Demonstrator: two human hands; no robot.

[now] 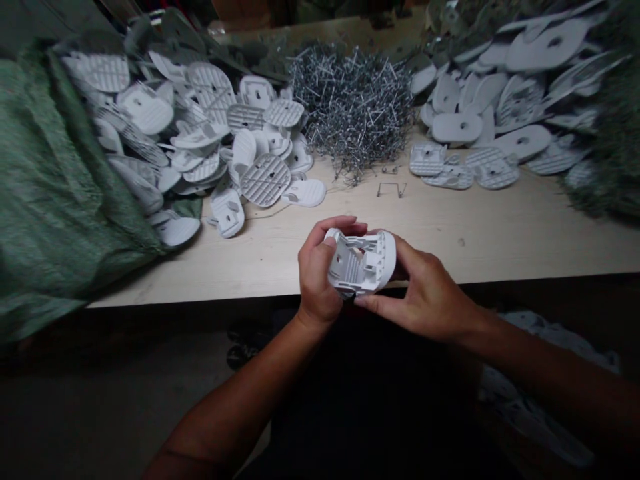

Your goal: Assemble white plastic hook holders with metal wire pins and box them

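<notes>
Close to the table's front edge, both hands hold a white plastic clip (367,263) made of two facing halves, with its ribbed inside turned up toward me. My left hand (318,277) wraps round the left half, thumb on its upper end. Gripping the right half, my right hand (425,290) has its thumb along the lower edge and its fingers mostly hidden behind. Whether a spring sits between the halves I cannot tell. Beyond the hands, a bent wire spring (391,187) lies loose on the wooden table (250,267).
A heap of metal springs (355,100) lies at the back middle. White plastic clip halves are piled at the left (200,127) and right (500,107). A green woven sack (60,200) stands far left. More white pieces (540,380) lie below the table at right.
</notes>
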